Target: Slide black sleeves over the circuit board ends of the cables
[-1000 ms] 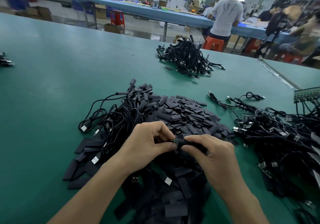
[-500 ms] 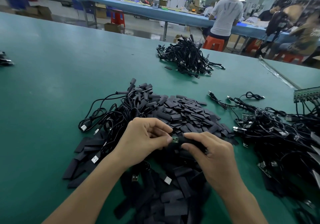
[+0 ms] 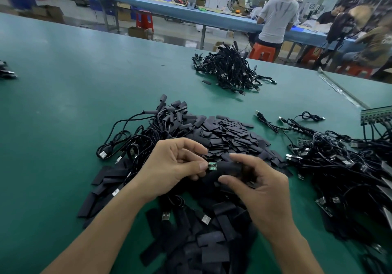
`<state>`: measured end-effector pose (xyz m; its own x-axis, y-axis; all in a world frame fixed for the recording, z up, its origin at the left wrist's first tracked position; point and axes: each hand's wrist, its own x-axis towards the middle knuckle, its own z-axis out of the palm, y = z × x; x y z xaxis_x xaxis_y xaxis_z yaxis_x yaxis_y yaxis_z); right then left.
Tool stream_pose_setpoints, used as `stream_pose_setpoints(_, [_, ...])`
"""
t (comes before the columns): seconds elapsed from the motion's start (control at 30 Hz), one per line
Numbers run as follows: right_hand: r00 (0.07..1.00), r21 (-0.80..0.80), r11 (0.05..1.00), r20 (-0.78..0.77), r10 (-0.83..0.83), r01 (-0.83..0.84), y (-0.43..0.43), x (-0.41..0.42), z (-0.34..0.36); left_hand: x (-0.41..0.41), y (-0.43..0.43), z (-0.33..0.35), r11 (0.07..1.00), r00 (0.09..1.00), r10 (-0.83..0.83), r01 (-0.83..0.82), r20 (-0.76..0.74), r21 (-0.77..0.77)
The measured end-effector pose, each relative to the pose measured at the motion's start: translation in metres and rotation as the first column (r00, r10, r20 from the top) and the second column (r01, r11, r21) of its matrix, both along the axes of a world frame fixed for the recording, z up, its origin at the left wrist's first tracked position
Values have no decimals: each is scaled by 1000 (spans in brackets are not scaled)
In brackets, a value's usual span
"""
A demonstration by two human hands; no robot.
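Over the middle of the heap of loose sleeves [image 3: 229, 133], the left hand [image 3: 176, 167] is pinching a small green circuit board [image 3: 212, 166] between its thumb and curled fingers. The right hand [image 3: 261, 191] is gripping a black sleeve [image 3: 230, 167], thumb underneath and forefinger curling over the top. The sleeve's open mouth is touching the board's right end, and whether the board is already partly inside cannot be told. Against the heap's left side a tangle of cables [image 3: 144, 133] is lying, several of them ending in sleeved tips at the back and silver plugs at the front. Right of the heap, a larger tangle of bare cables [image 3: 339, 167] is spreading towards the edge of the view, with a few small boards showing among the wires. Farther right of the heap, a grey connector block [image 3: 377, 114] is poking into view. Beyond the heap and well apart from it, another bundle of cables [image 3: 229, 70] is sitting on the green table [image 3: 84, 83]. Past that table's far edge, a person in a pale shirt [image 3: 277, 15] is sitting, back turned, on an orange stool [image 3: 262, 52] at a blue bench [image 3: 169, 13].
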<state>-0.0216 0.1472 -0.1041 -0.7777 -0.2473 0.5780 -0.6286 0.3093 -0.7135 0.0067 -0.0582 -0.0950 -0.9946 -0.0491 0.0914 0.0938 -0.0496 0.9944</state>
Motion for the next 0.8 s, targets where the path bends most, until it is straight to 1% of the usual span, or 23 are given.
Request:
stream_pose_setpoints(0.03, [996, -82, 996, 83, 31, -24, -1, 1, 0, 0, -1, 0, 1000, 1000, -7, 7, -1, 7])
stream_pose_setpoints(0.1, [983, -197, 979, 160, 87, -54, -4, 2, -1, 1, -1, 1, 1000, 1000, -18, 18, -1, 7])
stream_pose_setpoints(0.17, [970, -256, 964, 206, 130, -74, -7, 3, 0, 1, -1, 1, 1000, 1000, -24, 24, 0, 3])
stream_pose_setpoints(0.27, [943, -313, 937, 237, 232, -152, -10, 5, 1, 1, -1, 1, 999, 999, -32, 32, 2, -3])
stream_pose_setpoints(0.3, [942, -310, 937, 232, 241, -163, -10, 5, 1, 1, -1, 1, 999, 999, -35, 35, 2, -6])
stream_pose_setpoints(0.4, [966, -249, 963, 207, 159, -105, -9, 6, 2, 1, -1, 1, 999, 999, -45, 45, 1, -27])
stream_pose_setpoints(0.47, [971, -239, 967, 196, 137, -88, -8, 5, 2, 1, -1, 1, 998, 999, -51, 50, -1, -42])
stream_pose_setpoints(0.57, [975, -237, 966, 170, 145, -103, -7, 4, 0, 1, -2, 1, 996, 998, -63, 63, 0, -68])
stream_pose_setpoints(0.7, [963, -244, 964, 214, 165, -110, -4, 3, -2, 2, 0, 1, 994, 997, -80, 80, 1, -75])
stream_pose_setpoints(0.8, [971, -161, 981, 194, 141, -111, -1, 0, -2, 2, 0, 2, 994, 997, -76, 76, 2, -75])
